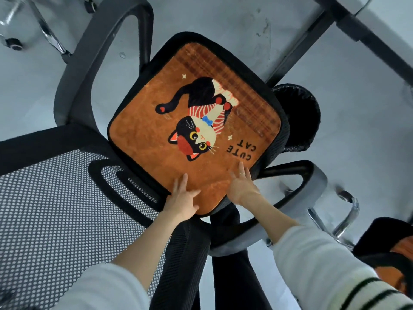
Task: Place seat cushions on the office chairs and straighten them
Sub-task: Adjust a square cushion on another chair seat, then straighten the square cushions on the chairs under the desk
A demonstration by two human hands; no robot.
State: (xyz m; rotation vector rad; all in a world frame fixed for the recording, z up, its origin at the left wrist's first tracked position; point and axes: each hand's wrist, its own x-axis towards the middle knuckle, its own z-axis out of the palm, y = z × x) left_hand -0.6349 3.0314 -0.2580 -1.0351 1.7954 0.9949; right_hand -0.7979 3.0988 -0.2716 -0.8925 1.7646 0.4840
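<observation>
Two hands lie flat on the orange cat-print seat cushion, which sits on the seat of a black office chair: the left hand and right hand both press its near edge with fingers spread. Beyond the far armrest stands a black waste bin. A mesh backrest fills the lower left. Another orange cushion is cut off at the right edge, as are chrome chair legs at top left.

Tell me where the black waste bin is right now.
In the head view, the round black waste bin stands on the grey floor right of centre, tucked against the far right edge of the orange cat-print seat cushion.
</observation>
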